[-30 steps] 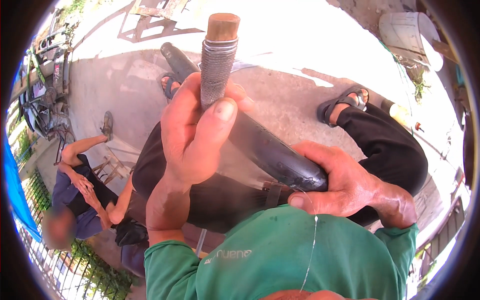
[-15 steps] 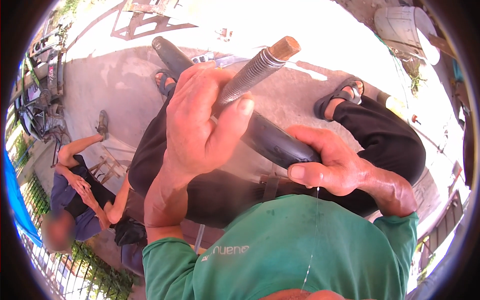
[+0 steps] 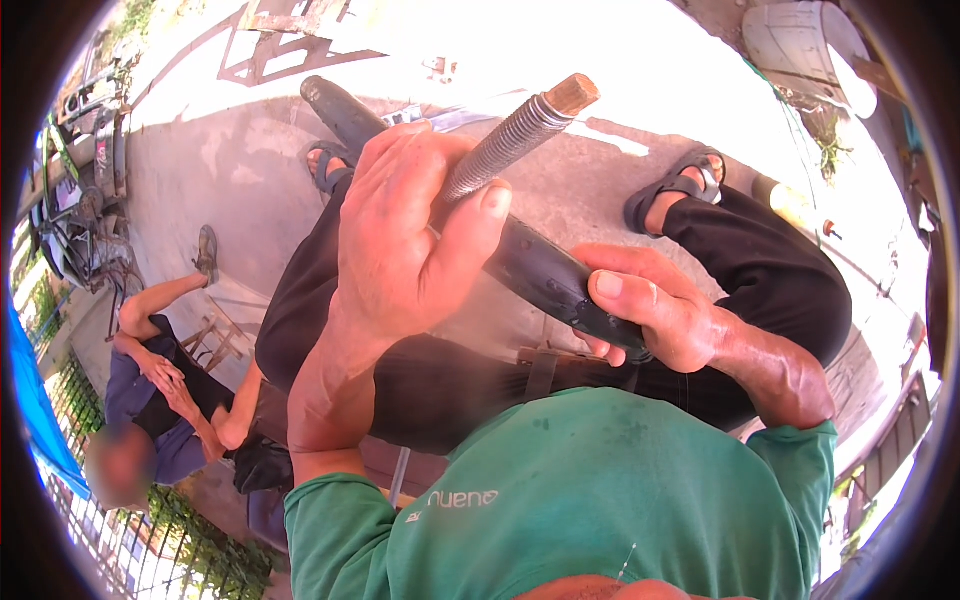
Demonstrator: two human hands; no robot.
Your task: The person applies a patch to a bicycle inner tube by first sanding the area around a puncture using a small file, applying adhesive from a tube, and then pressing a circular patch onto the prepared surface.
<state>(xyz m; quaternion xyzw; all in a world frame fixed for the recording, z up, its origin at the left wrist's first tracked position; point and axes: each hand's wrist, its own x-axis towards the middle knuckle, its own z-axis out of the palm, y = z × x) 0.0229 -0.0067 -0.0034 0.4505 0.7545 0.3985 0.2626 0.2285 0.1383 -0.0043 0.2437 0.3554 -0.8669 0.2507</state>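
Note:
My left hand (image 3: 410, 240) is closed around a wooden stick wound with grey thread (image 3: 510, 135), its bare end tilted up to the right. My right hand (image 3: 665, 315) grips the near end of a long black rubber tube (image 3: 540, 270) that runs diagonally over my lap toward the far left. The stick lies just above the tube, crossing it. My thumb rests on the tube's upper side. My legs in black trousers (image 3: 780, 290) and my sandalled feet (image 3: 675, 200) lie below.
A second person (image 3: 170, 390) sits on the ground at my left beside a small wooden stool (image 3: 220, 335). A bicycle (image 3: 75, 190) leans at the far left, a white bucket (image 3: 800, 45) stands at the top right. Bare concrete (image 3: 590, 200) lies ahead.
The stick swung from upright to tilted right, then held. My right hand shifted its grip, thumb now on top of the tube. The thin thread hanging below it is gone.

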